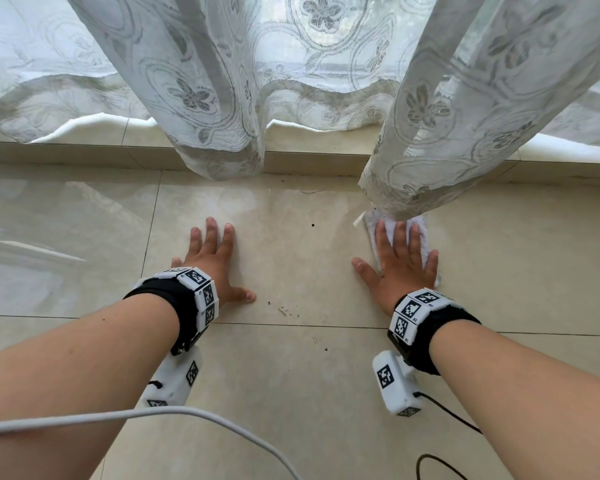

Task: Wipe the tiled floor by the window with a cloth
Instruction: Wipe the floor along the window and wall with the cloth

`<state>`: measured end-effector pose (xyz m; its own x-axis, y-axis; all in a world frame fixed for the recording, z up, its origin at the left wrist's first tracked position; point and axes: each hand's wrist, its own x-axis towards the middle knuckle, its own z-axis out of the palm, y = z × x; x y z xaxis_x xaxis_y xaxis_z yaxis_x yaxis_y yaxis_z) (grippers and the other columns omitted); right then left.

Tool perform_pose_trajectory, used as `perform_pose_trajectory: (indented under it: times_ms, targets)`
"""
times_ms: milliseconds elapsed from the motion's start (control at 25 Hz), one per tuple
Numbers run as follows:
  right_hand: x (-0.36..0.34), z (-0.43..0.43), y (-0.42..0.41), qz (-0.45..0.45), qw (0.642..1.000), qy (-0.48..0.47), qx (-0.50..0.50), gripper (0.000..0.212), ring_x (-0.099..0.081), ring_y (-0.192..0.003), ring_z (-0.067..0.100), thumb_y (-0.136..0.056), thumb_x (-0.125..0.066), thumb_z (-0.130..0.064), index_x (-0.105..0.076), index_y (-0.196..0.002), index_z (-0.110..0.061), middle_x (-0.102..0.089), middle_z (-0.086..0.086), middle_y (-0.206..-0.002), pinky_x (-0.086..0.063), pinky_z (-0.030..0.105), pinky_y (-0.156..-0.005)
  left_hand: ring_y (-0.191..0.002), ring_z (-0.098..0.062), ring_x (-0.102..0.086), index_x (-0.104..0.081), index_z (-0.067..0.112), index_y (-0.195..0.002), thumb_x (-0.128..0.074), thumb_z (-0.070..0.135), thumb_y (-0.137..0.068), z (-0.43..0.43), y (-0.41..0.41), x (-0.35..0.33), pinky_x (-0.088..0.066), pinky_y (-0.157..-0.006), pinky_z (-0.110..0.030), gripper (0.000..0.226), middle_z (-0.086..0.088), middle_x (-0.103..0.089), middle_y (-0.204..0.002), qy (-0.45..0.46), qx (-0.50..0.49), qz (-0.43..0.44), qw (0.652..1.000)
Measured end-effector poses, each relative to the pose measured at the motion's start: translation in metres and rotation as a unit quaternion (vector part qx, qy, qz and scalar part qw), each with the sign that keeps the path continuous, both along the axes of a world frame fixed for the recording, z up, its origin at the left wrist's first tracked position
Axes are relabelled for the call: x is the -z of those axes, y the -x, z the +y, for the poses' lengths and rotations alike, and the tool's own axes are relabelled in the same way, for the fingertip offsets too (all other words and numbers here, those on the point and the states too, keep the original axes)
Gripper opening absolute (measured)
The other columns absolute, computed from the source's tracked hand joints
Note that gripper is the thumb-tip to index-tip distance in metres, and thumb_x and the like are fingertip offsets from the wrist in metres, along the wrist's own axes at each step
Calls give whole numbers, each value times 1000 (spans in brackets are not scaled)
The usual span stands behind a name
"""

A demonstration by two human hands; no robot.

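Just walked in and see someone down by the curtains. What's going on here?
A person is wiping the tiled floor by the window. The right hand presses a white cloth flat, close under the curtain hem. The left hand rests bare on the tile. Some crumbs lie between the hands.

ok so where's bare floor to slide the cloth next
Open beige tile lies between the left hand and the right hand on the white cloth. Ahead it's crowded: the lace curtain overhangs the cloth.
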<state>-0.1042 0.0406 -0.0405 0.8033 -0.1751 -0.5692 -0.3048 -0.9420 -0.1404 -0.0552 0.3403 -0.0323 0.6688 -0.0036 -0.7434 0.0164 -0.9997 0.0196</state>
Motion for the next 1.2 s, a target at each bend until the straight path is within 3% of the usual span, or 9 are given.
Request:
perform_pose_trajectory:
  times_ms: [280,400,600,720,960,1200]
  targets:
    - [-3,5,1,11,999,23,27,87,42,-136,19,-80,-12,-82,49,-125,-39,43,-4,-150,20,55,-109,-144,-25,30,33,32,-146,-73,72,-65,-14,-3,-2,-12,-115,-61,139,4,45,-150,3,15,2,1000]
    - [-6,12,0,4,1000,22,-17,88,43,-136,20,-81,-14,-82,55,-114,-39,61,-7,-128,20,57,-109,-144,-25,30,32,32,-146,-74,71,-65,-17,-4,-3,-12,-115,-62,139,4,44,-151,4,14,4,1000]
    - [-6,36,-2,-7,996,3,-94,92,59,-118,15,-82,-19,-82,49,-125,-38,64,-7,-127,29,54,-102,-145,-25,29,31,31,-147,-75,70,-65,-22,-2,-5,-12,-115,-62,139,4,43,-152,8,14,-1,1000]
    - [-7,56,1,-18,989,-4,-144,94,58,-120,16,-83,-23,-81,41,-136,-36,62,-6,-131,38,49,-93,-145,-25,30,31,32,-147,-75,69,-65,-24,-1,-5,-11,-115,-61,139,5,44,-151,13,11,-5,1000]
    - [-8,86,29,-27,970,-32,-240,92,53,-126,14,-85,-27,-78,30,-145,-37,56,-8,-139,34,50,-102,-144,-24,31,32,33,-146,-75,68,-66,-22,6,-3,-11,-115,-61,139,5,44,-151,15,8,-4,1000]
    - [-6,109,44,-22,954,-49,-296,90,54,-126,15,-86,-25,-78,31,-144,-37,58,-8,-137,33,53,-103,-144,-25,30,32,30,-147,-74,67,-68,-15,4,-7,-12,-114,-62,137,3,44,-151,12,7,-9,1000]
